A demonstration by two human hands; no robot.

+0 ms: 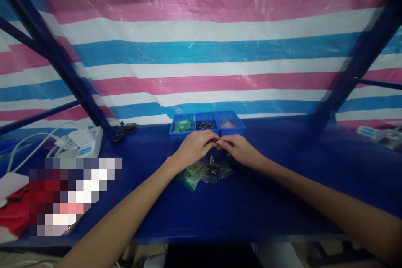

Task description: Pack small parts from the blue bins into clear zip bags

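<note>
My left hand (195, 147) and my right hand (238, 149) meet at the fingertips above the blue table (257, 201). Both pinch a tiny part between them, too small to name. Just below the hands lies a small heap of clear plastic bags (204, 171) with small metal parts and green pieces inside. Behind the hands stand three blue bins in a row: the left bin (182, 126) holds green pieces, the middle bin (205, 124) dark small parts, and the right bin (230, 124) pale parts.
A striped pink, blue and white tarp (201, 50) hangs behind the table. Dark blue frame posts (63, 67) slant at both sides. White power adapters and cables (78, 140) lie at the left. A black clamp (124, 130) sits by the left post.
</note>
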